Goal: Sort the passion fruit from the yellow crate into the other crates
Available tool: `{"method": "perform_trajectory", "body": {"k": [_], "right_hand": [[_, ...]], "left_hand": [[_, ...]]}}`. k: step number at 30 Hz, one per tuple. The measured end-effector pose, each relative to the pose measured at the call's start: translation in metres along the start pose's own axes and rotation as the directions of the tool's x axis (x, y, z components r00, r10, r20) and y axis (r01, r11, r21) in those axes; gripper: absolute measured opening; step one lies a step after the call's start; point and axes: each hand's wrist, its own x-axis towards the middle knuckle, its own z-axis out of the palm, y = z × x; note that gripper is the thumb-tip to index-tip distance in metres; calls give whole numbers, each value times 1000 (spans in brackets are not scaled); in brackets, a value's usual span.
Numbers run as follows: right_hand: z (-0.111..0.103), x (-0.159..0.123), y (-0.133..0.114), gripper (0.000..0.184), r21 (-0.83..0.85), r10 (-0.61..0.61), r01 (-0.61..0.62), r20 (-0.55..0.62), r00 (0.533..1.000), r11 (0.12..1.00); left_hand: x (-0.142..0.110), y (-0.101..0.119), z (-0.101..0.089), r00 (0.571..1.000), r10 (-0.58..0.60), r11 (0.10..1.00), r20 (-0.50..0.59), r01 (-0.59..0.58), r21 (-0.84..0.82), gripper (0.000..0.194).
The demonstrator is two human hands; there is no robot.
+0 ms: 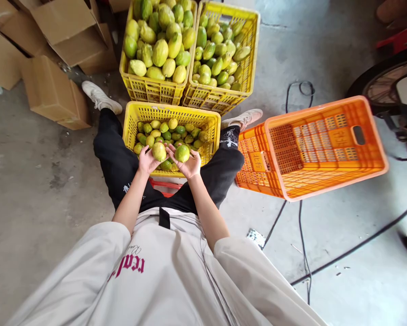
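A yellow-green lemon (159, 151) rests in my left hand (147, 161), palm up with the fingers curled round it. My right hand (191, 166) holds a greener lemon (182, 153) in the same way. Both hands are close together, fingertips nearly meeting, over the near edge of a yellow crate (172, 107) that stands between my legs. Inside that crate lie several more green and yellow lemons (164, 127), partly hidden by my hands.
Beyond it stand two yellow crates, a heaped left one (152, 90) and a right one (220, 96), both with similar fruit. An orange crate (312, 181) lies tilted at right. Cardboard boxes (50, 90) fill the upper left. Black cables (301, 244) cross the floor near a wheel (369, 72).
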Motion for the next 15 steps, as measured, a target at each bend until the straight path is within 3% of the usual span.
{"method": "perform_trajectory", "body": {"k": [8, 15], "right_hand": [[-7, -4, -4, 11, 79, -111, 108, 37, 993, 991], [-18, 6, -8, 19, 127, 12, -2, -78, 997, 992]], "left_hand": [[-2, -1, 0, 992, -123, 992, 5, 123, 35, 34], [-3, -1, 3, 986, -160, 986, -39, 161, 32, 18]]}}
